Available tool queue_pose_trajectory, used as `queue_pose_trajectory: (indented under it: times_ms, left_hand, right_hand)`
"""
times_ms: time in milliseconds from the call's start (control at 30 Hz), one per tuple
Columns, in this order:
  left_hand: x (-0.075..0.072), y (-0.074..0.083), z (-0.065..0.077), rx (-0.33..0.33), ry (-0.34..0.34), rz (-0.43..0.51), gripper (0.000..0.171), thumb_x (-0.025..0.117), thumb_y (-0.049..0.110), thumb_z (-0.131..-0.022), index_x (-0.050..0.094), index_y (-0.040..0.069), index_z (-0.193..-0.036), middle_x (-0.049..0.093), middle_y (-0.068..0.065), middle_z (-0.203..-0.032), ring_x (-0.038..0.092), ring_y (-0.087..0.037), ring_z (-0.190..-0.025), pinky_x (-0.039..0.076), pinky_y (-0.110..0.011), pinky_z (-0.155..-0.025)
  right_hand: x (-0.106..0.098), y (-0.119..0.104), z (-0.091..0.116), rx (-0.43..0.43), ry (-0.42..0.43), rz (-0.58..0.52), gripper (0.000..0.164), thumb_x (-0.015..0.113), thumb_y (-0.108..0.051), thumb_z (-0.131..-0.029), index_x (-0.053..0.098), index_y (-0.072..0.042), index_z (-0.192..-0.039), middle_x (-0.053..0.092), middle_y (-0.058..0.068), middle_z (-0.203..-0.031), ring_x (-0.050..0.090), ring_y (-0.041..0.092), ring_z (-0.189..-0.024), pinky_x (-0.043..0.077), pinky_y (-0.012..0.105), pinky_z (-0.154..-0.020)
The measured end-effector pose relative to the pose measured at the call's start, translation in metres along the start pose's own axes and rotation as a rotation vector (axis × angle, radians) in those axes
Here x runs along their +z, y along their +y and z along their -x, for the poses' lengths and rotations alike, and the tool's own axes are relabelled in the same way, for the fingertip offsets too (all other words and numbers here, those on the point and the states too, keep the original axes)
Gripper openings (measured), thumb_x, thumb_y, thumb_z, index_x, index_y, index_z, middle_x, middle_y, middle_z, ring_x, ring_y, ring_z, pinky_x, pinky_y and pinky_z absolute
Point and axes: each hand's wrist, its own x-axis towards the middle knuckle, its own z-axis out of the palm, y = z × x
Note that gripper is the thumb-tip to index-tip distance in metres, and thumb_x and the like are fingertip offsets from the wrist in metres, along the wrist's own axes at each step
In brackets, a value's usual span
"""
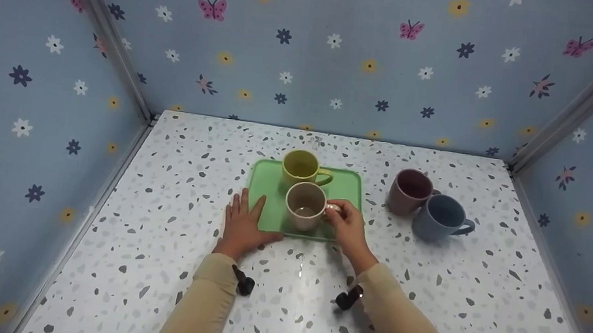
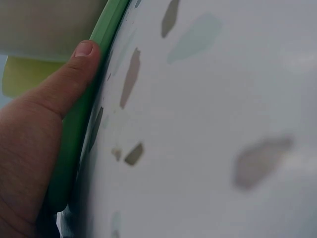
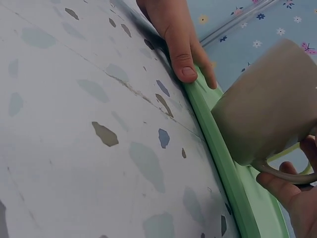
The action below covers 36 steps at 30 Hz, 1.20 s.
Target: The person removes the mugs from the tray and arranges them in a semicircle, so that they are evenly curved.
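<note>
A green tray lies on the speckled table, with a yellow mug standing toward its back edge. In front of that mug is a beige mug, at the tray's near side. My right hand pinches the beige mug's handle from the right. At the tray's front left corner my left hand lies with its fingers spread, and its thumb touches the tray's front rim in the left wrist view. The right wrist view shows the beige mug close to the tray; contact under its base is hidden.
To the right of the tray stand a dark red mug and a blue-grey mug, close together. Patterned panels wall the table at the back and both sides. A small camera is strapped at each wrist.
</note>
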Motion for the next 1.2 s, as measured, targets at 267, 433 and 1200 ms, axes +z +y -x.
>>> queue_pose_trajectory:
  times_ms: [267,433,1200]
  left_hand:
    - [0.003,-0.003,-0.003,0.007,-0.010,-0.020,0.120,0.070,0.080,-0.070,0.022,0.021,-0.163,-0.011,-0.021,-0.168,-0.011,-0.043,-0.153,-0.005,-0.059,-0.122]
    - [0.003,-0.004,-0.003,0.012,-0.006,-0.031,0.120,0.071,0.080,-0.070,0.022,0.021,-0.163,-0.010,-0.022,-0.167,-0.010,-0.044,-0.153,-0.004,-0.060,-0.122]
    - [-0.001,0.000,0.001,0.021,0.011,-0.005,0.120,0.071,0.080,-0.069,0.026,0.018,-0.162,-0.007,-0.024,-0.167,-0.008,-0.045,-0.153,-0.004,-0.061,-0.122]
  right_hand:
    - [-0.018,-0.004,0.001,0.000,0.005,-0.007,0.015,0.061,0.004,-0.097,0.065,0.007,-0.112,0.067,0.021,-0.108,0.070,0.021,-0.089,0.061,0.039,-0.084]
    - [-0.032,-0.007,0.004,0.012,0.014,0.015,0.016,0.061,0.003,-0.098,0.064,0.007,-0.113,0.067,0.022,-0.110,0.070,0.021,-0.089,0.060,0.040,-0.085]
    - [-0.083,-0.012,0.018,0.022,0.059,-0.044,0.014,0.058,0.009,-0.097,0.062,0.009,-0.110,0.065,0.016,-0.103,0.070,0.019,-0.091,0.061,0.038,-0.083]
